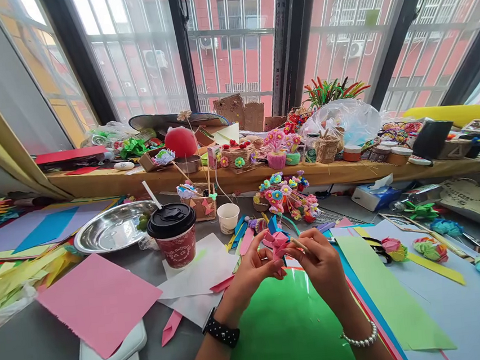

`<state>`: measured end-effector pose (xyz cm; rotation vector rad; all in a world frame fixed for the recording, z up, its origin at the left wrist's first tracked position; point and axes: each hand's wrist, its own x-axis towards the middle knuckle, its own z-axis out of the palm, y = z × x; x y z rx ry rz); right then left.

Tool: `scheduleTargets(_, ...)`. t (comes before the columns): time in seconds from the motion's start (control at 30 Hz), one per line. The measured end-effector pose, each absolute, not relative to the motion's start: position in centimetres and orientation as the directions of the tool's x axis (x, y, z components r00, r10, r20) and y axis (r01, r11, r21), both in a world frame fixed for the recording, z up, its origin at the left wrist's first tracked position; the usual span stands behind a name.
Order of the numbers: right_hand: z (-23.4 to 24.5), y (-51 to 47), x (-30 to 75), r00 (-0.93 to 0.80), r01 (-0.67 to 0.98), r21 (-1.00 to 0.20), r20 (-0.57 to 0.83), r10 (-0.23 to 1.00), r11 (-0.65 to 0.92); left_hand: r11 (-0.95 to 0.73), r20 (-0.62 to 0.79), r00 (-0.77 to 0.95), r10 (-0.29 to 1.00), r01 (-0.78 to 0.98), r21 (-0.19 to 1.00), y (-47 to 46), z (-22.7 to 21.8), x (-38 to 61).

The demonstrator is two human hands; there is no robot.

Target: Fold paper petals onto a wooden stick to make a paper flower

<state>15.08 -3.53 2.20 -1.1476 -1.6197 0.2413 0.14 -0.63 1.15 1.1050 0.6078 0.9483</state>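
Observation:
Over the green mat (287, 322), near the middle of the view, my left hand (251, 272) pinches a folded pink paper flower (278, 245). Blue paper pieces (275, 225) show just behind it; I cannot tell if they are joined to it. In my right hand (322, 265) is a thin pale stick (299, 245), its end against the flower's right side. The fingers of both hands are closed. Folded pink paper strips (170, 327) lie to the left of my left wrist, beside white paper sheets (201, 268).
A lidded coffee cup (176, 245) stands left of my hands, before a steel plate (96, 230). Pink paper (101, 303) covers part of a white power bank (112, 356). Crocheted flowers (286, 195) and a paper cup (229, 218) stand beyond. Green paper (395, 295) lies right.

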Motion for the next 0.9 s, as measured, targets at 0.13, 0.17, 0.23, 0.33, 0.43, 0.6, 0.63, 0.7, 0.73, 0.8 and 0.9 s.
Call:
scheduleTargets(0.13, 2.4, -3.5, 15.1, 0.069, 0.544, -0.682, 0.617, 0.784, 0.489, 0.164, 0.038, 0.530, 0.847, -0.329, 0.930, -0.6, 1.0, 0.1)
scheduleTargets(0.17, 2.4, -3.5, 15.1, 0.067, 0.539, -0.684, 0.617, 0.784, 0.492, 0.166, 0.041, 0.536, 0.843, -0.331, 0.929, -0.6, 1.0, 0.1)
scheduleTargets(0.23, 2.3, -3.4, 15.1, 0.053, 0.519, -0.688, 0.619, 0.784, 0.508, 0.153, 0.054, 0.546, 0.836, -0.327, 0.933, -0.7, 1.1, 0.1)
scheduleTargets(0.33, 2.3, -3.4, 15.1, 0.011, 0.482, -0.689, 0.622, 0.783, 0.541, 0.107, 0.083, 0.532, 0.843, -0.316, 0.943, -0.5, 1.0, 0.0)
scheduleTargets(0.43, 2.2, -3.4, 15.2, -0.028, 0.462, -0.686, 0.623, 0.782, 0.563, 0.048, 0.084, 0.435, 0.896, -0.282, 0.958, 0.0, 0.4, 0.0)
scheduleTargets(0.6, 2.0, -3.2, 15.2, -0.075, 0.491, -0.656, 0.624, 0.777, 0.574, -0.121, 0.172, 0.271, 0.947, -0.194, 0.974, 0.5, 0.2, -0.2)
scheduleTargets(0.63, 2.0, -3.2, 15.2, -0.084, 0.506, -0.646, 0.622, 0.778, 0.571, -0.142, 0.191, 0.271, 0.943, -0.192, 0.971, 0.4, 0.3, -0.3)
scheduleTargets(0.7, 1.9, -3.2, 15.2, -0.095, 0.537, -0.629, 0.618, 0.780, 0.563, -0.188, 0.230, 0.278, 0.933, -0.169, 0.967, 0.2, 0.5, -0.4)
scheduleTargets(0.73, 1.9, -3.2, 15.2, -0.099, 0.549, -0.621, 0.616, 0.781, 0.560, -0.215, 0.249, 0.288, 0.925, -0.146, 0.966, 0.1, 0.6, -0.5)
scheduleTargets(0.8, 1.7, -3.1, 15.2, -0.114, 0.564, -0.611, 0.609, 0.785, 0.556, -0.253, 0.274, 0.328, 0.904, -0.106, 0.962, -0.1, 0.6, -0.6)
scheduleTargets(0.9, 1.4, -3.1, 15.1, -0.134, 0.571, -0.597, 0.609, 0.782, 0.563, -0.215, 0.260, 0.403, 0.878, -0.152, 0.965, -0.1, 0.5, -0.6)
